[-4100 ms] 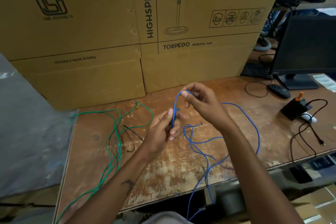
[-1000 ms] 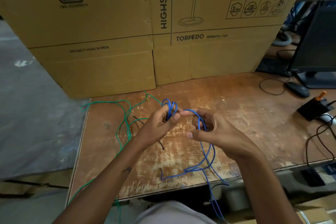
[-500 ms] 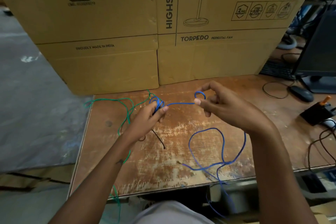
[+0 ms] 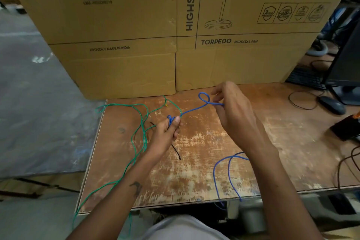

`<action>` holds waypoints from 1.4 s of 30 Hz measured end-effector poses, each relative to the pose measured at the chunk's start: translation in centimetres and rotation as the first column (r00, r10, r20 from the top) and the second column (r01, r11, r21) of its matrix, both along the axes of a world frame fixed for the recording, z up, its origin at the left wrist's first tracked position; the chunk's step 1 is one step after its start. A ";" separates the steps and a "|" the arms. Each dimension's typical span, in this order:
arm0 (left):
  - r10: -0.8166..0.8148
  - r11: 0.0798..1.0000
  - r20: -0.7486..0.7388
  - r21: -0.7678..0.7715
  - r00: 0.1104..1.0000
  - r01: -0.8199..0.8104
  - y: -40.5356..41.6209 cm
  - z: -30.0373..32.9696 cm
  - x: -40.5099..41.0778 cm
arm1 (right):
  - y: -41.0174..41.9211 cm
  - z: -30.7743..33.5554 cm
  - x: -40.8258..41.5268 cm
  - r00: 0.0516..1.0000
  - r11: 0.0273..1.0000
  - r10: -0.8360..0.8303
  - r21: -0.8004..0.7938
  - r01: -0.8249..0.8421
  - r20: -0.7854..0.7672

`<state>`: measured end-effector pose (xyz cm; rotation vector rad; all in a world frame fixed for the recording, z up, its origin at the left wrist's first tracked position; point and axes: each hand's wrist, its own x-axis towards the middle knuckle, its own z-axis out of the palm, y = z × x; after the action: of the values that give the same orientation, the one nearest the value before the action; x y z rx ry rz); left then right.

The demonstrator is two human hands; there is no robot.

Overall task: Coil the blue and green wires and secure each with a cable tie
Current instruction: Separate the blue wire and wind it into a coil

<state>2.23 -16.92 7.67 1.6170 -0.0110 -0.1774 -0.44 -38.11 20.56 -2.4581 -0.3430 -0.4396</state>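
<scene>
Wire ran partly hidden: the one blue wire vanished behind the right hand, which pinched its small loop, while the left hand gripped a bunched coil. One green wire lay left of that hand on the table, beside one black cable tie.

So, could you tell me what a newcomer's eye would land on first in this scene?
Probably the blue wire stretched mid-table between the two hands: the left hand grips a small bundle of its loops, the right hand pinches a loop. Next, the green wire sprawled loose at the table's left, and the big cardboard boxes behind.
</scene>
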 end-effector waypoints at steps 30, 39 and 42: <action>-0.304 0.880 0.264 -0.291 0.916 0.376 -2.8 9.0 -5.6 | 1.3 -7.9 9.9 0.993 0.993 -0.087 -0.090 0.079 -0.083; -0.044 0.902 0.369 -0.384 0.928 0.195 -2.8 10.1 -0.4 | 4.0 -11.5 -1.1 0.913 0.938 0.245 -0.159 -0.308 -0.326; -0.026 0.949 0.389 -0.280 0.921 0.145 -2.6 9.0 1.2 | 3.7 -10.1 -4.5 0.921 0.942 0.238 -0.157 -0.296 -0.307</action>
<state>3.40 -19.50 16.64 1.3200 -0.3949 0.0737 -4.96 -34.45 10.47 -2.5712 -0.6179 0.0711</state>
